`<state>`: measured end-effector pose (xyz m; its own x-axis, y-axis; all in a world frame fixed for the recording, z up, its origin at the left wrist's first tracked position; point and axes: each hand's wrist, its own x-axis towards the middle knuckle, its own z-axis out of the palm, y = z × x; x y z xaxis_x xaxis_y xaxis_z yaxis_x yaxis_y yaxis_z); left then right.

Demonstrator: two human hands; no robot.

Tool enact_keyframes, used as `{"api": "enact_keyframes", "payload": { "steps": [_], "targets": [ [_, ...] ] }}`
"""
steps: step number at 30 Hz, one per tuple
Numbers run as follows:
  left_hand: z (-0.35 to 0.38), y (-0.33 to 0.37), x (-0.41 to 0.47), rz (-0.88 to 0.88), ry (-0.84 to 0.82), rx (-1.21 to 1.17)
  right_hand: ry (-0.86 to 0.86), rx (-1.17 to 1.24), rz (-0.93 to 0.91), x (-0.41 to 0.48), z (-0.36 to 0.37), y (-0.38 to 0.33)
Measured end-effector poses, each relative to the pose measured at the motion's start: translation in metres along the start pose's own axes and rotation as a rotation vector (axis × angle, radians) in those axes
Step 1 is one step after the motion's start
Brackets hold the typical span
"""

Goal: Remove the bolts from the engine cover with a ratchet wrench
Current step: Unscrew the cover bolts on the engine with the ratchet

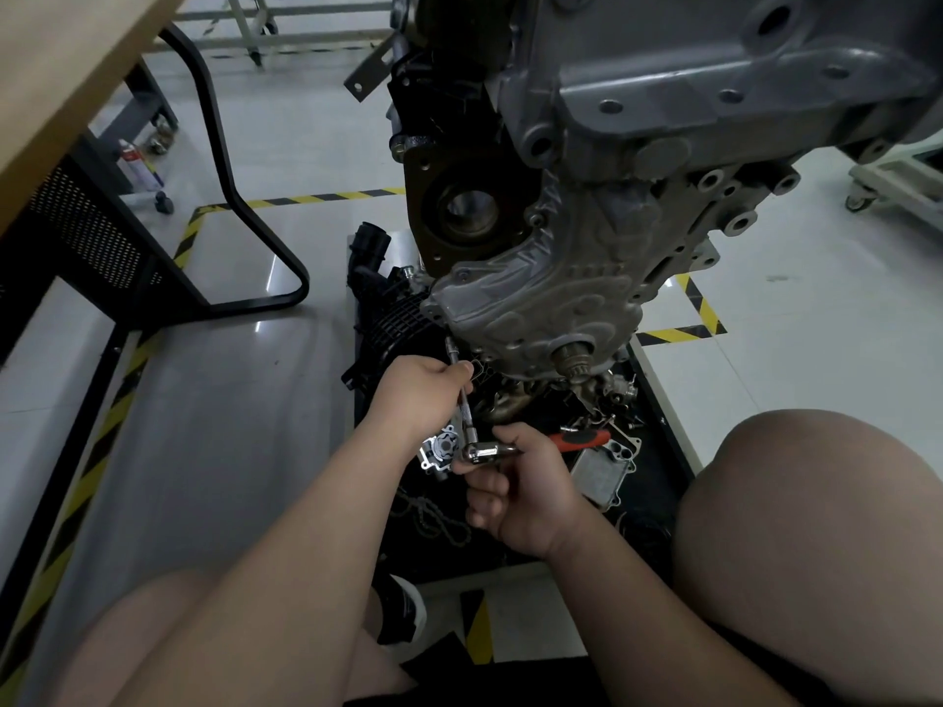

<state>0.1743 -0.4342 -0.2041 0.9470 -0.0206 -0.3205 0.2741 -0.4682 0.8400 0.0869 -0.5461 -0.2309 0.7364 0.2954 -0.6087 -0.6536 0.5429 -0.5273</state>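
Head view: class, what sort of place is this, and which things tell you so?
Probably a vehicle workshop or training bay: a bare engine sits out of any vehicle, yellow-black hazard tape marks the floor, and loose parts lie beneath it, with a ratchet in use.

Red-handled ratchet wrench (482, 454), extension (466, 406) up against grey engine cover (536, 298) edge.

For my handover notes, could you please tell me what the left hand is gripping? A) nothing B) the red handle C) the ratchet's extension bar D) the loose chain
C: the left hand grips the slim extension bar leading up to the lower edge of the engine cover, while the right hand holds the ratchet wrench near its head.
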Motion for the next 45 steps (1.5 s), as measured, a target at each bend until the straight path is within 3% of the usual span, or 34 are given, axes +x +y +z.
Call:
{"api": "enact_keyframes", "payload": {
  "steps": [11, 15, 18, 22, 24, 26, 29, 31, 34, 39, 42, 45],
  "targets": [
    [0.0, -0.005, 0.005, 0.035, 0.018, -0.003, -0.102, 0.184, 0.049, 0.003, 0.005, 0.007],
    [0.002, -0.004, 0.005, 0.053, 0.023, -0.019, -0.003, 0.086, 0.009, 0.001, 0.008, 0.005],
    [0.003, -0.003, 0.004, 0.063, 0.02, 0.004, 0.257, -0.346, -0.191, -0.006, 0.009, -0.002],
    [0.005, -0.006, 0.003, 0.067, 0.03, 0.062, 0.535, -1.363, -0.465, -0.014, 0.007, -0.009],
    [0.005, -0.006, 0.002, 0.068, 0.037, 0.075, 0.603, -1.566, -0.507, -0.014, 0.01, -0.007],
    [0.006, -0.004, 0.0, 0.075, 0.047, 0.077, 0.587, -1.415, -0.459, -0.013, 0.011, -0.009],
    [0.006, -0.004, 0.001, 0.073, 0.067, 0.065, 0.428, -0.887, -0.365, -0.016, 0.01, -0.015],
    [0.006, -0.004, 0.002, 0.07, 0.072, 0.041, 0.348, -0.742, -0.339, -0.017, 0.01, -0.015],
    [0.006, -0.004, 0.003, 0.065, 0.07, 0.031, 0.348, -0.766, -0.325, -0.015, 0.011, -0.013],
    [0.007, -0.007, 0.005, 0.059, 0.114, 0.055, 0.464, -1.002, -0.292, -0.014, 0.015, -0.012],
    [0.006, -0.008, 0.006, 0.064, 0.131, 0.056, 0.374, -0.985, -0.179, -0.013, 0.018, -0.011],
    [0.006, -0.009, 0.007, 0.075, 0.138, 0.035, 0.343, -0.926, -0.192, -0.009, 0.019, -0.01]
  ]
}}
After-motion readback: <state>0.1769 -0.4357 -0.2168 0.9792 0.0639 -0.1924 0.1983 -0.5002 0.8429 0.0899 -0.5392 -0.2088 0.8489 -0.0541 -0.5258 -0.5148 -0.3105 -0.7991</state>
